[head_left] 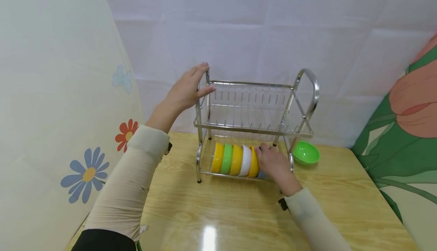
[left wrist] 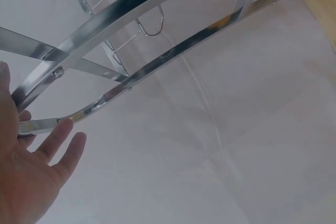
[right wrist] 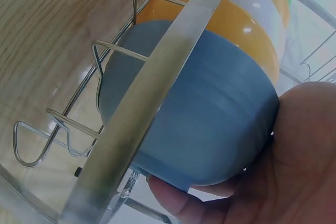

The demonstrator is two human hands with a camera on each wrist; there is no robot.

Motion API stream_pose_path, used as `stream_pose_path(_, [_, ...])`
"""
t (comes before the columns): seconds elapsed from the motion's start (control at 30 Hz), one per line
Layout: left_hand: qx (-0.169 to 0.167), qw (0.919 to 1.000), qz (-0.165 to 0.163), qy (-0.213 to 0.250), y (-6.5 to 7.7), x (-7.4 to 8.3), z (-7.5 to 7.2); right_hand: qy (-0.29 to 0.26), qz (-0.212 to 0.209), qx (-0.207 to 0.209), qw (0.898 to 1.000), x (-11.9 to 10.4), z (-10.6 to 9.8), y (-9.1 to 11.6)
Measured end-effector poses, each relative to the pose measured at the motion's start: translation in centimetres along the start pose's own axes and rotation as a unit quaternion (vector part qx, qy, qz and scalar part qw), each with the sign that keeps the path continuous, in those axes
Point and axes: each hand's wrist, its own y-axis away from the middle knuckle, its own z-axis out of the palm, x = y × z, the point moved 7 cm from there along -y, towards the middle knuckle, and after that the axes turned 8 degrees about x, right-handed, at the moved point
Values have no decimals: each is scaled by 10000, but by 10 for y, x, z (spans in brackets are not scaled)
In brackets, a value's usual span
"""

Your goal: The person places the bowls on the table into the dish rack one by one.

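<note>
A two-tier metal dish rack [head_left: 235, 128] stands on the table. My left hand [head_left: 187, 88] holds the top of its left side frame, with thumb and fingers about the curved bar [left wrist: 39, 125] in the left wrist view. At the right end of the lower tier, my right hand [head_left: 274, 163] grips a blue bowl [right wrist: 210, 114], thumb and fingers curled against its base and side. The blue bowl stands on edge among the wires, beside a yellow bowl [head_left: 253, 162]. Further left in the row come a white bowl [head_left: 246, 161], another yellow, a green [head_left: 227, 160] and another yellow.
A bright green bowl [head_left: 306, 152] sits on the wooden table [head_left: 191, 205] just right of the rack. The upper tier's wire slots [head_left: 249, 97] hold nothing. White cloth [head_left: 222, 27] hangs behind the rack, with printed flower cloth at both sides.
</note>
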Motion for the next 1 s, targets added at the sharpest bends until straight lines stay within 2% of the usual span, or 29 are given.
stream_pose_path(0.4, [61, 10000, -17, -16, 1, 3, 1, -100, -57, -5, 9999, 1, 2, 0])
stream_pose_path(0.77, [90, 9999, -108, 0, 1, 3, 1, -207, -204, 202, 9994, -3, 3, 0])
stream_pose_path(1.0, [115, 9999, -118, 35, 2, 2, 1, -270, -144, 91, 9995, -2, 2, 2])
